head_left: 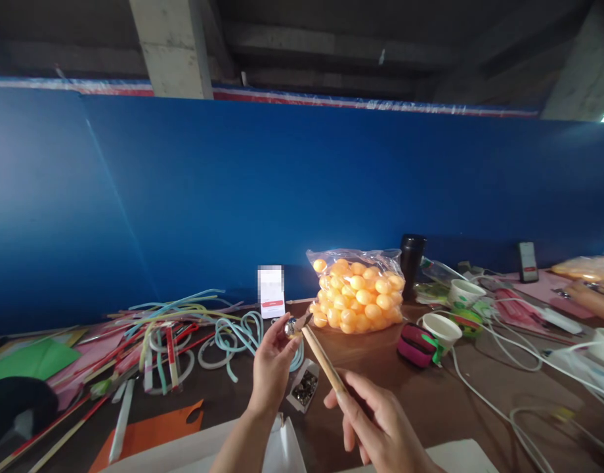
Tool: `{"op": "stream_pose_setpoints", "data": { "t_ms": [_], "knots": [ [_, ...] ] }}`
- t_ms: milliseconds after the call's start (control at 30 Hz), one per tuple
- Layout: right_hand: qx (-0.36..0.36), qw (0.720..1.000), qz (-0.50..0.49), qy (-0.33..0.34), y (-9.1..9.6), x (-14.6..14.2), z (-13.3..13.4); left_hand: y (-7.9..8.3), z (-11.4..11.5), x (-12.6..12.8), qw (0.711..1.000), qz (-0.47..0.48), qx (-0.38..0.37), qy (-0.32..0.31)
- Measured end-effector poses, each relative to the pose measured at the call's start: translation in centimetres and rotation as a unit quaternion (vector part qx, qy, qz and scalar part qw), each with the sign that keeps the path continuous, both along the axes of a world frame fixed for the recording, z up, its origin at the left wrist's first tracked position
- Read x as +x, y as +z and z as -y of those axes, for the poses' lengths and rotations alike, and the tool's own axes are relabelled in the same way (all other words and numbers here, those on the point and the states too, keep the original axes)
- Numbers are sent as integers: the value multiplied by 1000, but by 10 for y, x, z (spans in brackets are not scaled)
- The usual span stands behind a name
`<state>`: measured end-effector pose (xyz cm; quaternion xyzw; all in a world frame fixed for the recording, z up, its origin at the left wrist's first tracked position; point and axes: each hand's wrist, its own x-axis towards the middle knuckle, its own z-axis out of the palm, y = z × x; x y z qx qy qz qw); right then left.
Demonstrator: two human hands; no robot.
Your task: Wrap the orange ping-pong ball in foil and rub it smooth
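Note:
A small hammer with a pale wooden handle point(323, 358) slants across the middle of the view. My right hand point(375, 417) is closed round the lower part of this handle. At its upper end is a shiny metal head point(293, 326), with a darker pointed part on the right. The fingers of my left hand point(274, 357) are closed on the metal head and partly cover it. Just below, between my hands, a small open box point(304, 386) holds many small dark shiny pieces, too small to name.
A clear bag of orange balls point(358, 295) stands behind my hands, beside a black bottle point(412, 266). A phone point(272, 292) leans upright. Coiled tubes point(237, 338) and sticks lie left. Paper cups point(442, 328), a magenta case point(416, 345) and white cables lie right.

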<state>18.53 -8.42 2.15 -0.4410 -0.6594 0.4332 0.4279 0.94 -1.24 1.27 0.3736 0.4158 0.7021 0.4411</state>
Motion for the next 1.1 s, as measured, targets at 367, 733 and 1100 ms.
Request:
{"op": "stream_pose_setpoints", "data": {
  "t_ms": [367,733,1100],
  "knots": [
    [1,1000,-6,-1,-3,1,-1,-7,0,2,998,58,39,5],
    [15,1000,0,6,-1,-1,1,-7,2,1,994,-45,89,48],
    [29,999,26,-9,0,-1,0,-6,4,0,977,-171,88,89]
  ]
}}
